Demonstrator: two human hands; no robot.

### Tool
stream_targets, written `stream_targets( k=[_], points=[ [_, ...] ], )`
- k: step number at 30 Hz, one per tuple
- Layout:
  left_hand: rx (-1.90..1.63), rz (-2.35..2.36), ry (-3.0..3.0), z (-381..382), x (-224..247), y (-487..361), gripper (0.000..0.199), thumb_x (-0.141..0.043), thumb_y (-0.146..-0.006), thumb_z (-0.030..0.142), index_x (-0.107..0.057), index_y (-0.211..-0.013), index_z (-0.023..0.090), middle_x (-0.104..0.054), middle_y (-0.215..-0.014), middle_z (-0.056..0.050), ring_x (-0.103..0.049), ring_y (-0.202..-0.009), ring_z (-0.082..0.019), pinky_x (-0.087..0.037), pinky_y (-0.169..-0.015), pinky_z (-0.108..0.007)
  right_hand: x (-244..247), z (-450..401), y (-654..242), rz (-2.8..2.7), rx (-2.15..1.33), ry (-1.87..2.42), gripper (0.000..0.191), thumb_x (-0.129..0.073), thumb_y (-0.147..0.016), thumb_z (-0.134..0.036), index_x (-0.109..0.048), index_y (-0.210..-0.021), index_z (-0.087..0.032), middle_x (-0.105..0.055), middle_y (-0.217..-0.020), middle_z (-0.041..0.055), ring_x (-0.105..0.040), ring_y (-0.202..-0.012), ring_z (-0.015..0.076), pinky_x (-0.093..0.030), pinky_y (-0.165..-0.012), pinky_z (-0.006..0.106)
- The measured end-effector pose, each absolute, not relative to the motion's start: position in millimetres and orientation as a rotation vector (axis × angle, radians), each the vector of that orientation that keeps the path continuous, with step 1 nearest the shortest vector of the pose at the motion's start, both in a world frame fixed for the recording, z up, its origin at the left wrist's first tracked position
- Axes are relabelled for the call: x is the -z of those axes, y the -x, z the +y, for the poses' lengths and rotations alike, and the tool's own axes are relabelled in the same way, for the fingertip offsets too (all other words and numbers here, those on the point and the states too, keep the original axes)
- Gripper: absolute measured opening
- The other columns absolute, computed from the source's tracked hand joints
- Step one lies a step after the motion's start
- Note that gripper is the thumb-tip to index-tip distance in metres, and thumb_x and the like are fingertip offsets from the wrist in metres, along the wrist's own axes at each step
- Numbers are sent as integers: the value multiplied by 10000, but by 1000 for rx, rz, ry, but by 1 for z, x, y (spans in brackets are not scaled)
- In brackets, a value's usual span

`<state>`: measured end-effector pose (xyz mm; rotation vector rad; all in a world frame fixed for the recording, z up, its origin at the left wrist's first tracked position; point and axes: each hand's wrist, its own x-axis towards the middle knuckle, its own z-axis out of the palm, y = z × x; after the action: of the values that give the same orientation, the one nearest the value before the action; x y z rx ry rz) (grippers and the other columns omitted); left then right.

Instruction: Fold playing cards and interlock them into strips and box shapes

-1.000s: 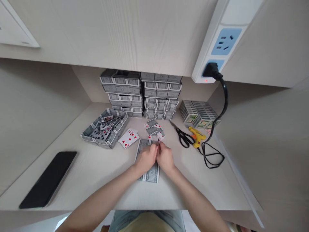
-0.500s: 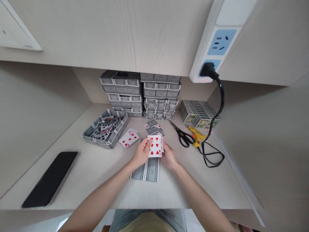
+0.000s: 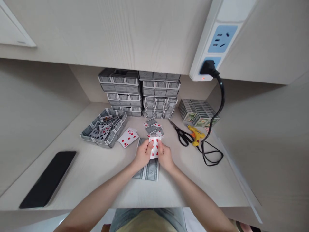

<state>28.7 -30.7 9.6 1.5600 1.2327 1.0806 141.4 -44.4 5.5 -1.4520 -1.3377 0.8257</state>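
Red-pipped card (image 3: 154, 152) | left hand (image 3: 142, 155), right hand (image 3: 165, 156): pinched shut | right thumb now atop

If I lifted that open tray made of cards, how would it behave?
The tray would probably feel light, since its walls look folded from playing cards. Those thin walls might flex if squeezed. The loose cards inside lie jumbled, so they'd likely slide if it tilted.

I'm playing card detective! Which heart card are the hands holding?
The front heart card, pinched between the left hand and right hand. Other visible heart cards lie on the desk or in the box.
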Motion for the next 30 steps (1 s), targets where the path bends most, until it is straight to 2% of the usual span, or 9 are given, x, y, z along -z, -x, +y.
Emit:
stream_targets(
  k=[3, 6, 10, 14, 18, 22, 30],
  points=[
    [-1062, 1320, -1674, -31, -10, -27, 308, -376, -837, 422, -475, -688, 170, -428, -503, 44, -403, -467, -87, -297, -455, -197, -5, -43, -144, -1487, -601, 1609, 495, -286, -849, -537, -558, -624, -190, -544, -486, 40, -475, -444, 139, -337, -464, 249],
    [-1052, 1381, -1748, -31, -14, -26, 299, -372, -842, 398, -479, -675, 174, -448, -503, 36, -427, -472, -95, -295, -466, -204, -8, -43, -146, -1568, -553, 1627, 443, -306, -861, -491, -588, -705, -187, -493, -411, 18, -478, -406, 142, -349, -481, 254],
    [-1065, 1357, -1719, -31, -17, -25, 267, -362, -852, 388, -521, -833, 175, -537, -587, 15, -488, -513, -110, -344, -494, -211, -12, -45, -148, -1537, -767, 1473, 434, -248, -887, -470, -541, -708, -206, -439, -383, -25, -453, -349, 133, -343, -432, 246],
    [-1088, 1286, -1627, -31, -19, -23, 308, -367, -854, 404, -483, -1024, 175, -603, -701, -7, -535, -568, -123, -394, -519, -221, -16, -47, -150, -1567, -711, 1406, 328, -316, -872, -430, -533, -796, -196, -516, -542, -8, -480, -455, 131, -353, -465, 242],
    [-1087, 1266, -1616, -32, -22, -21, 315, -355, -862, 404, -474, -1043, 177, -606, -717, -6, -539, -585, -123, -416, -540, -224, -19, -47, -154, -1479, -827, 1312, 272, -385, -844, -419, -542, -898, -204, -511, -567, -22, -446, -485, 121, -356, -476, 233],
    [-1073, 1200, -1598, -32, -23, -20, 323, -351, -863, 402, -483, -1047, 172, -603, -732, -9, -530, -597, -121, -421, -545, -223, -19, -45, -155, -1242, -1087, 1162, 300, -466, -799, -439, -467, -1018, -235, -527, -596, -40, -431, -458, 109, -359, -444, 220],
    [-1162, 1134, -1433, -28, -26, -19, 302, -434, -823, 379, -554, -998, 164, -618, -836, -14, -538, -709, -124, -444, -651, -230, -17, -44, -153, -1183, -1204, 1088, 264, -469, -804, -465, -420, -927, -236, -515, -563, -52, -480, -490, 126, -408, -501, 239]
  ],
)
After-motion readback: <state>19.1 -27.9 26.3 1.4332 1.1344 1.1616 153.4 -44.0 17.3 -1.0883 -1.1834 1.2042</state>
